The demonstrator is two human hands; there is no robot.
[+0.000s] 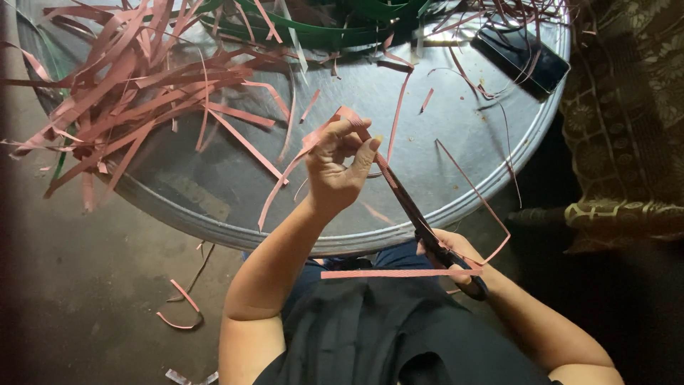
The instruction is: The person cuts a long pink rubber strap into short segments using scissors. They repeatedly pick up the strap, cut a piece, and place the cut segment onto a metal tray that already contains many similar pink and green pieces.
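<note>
My left hand (pixel 340 165) pinches a pink paper strip (pixel 324 134) above the round metal tray (pixel 235 192). The strip bends and trails down to the left. My right hand (pixel 456 258) grips the handles of dark scissors (pixel 407 203), whose blades point up and left to the strip just below my left fingers. A thin cut sliver (pixel 476 192) loops from the scissors, and a flat pink strip (pixel 399 273) lies across my lap near my right hand.
A heap of pink strips (pixel 128 85) covers the tray's left side, with green strips (pixel 313 28) at the back. A black phone (pixel 520 58) lies at the tray's far right. Patterned fabric (pixel 627 142) is to the right. Scraps (pixel 182 310) lie on the floor.
</note>
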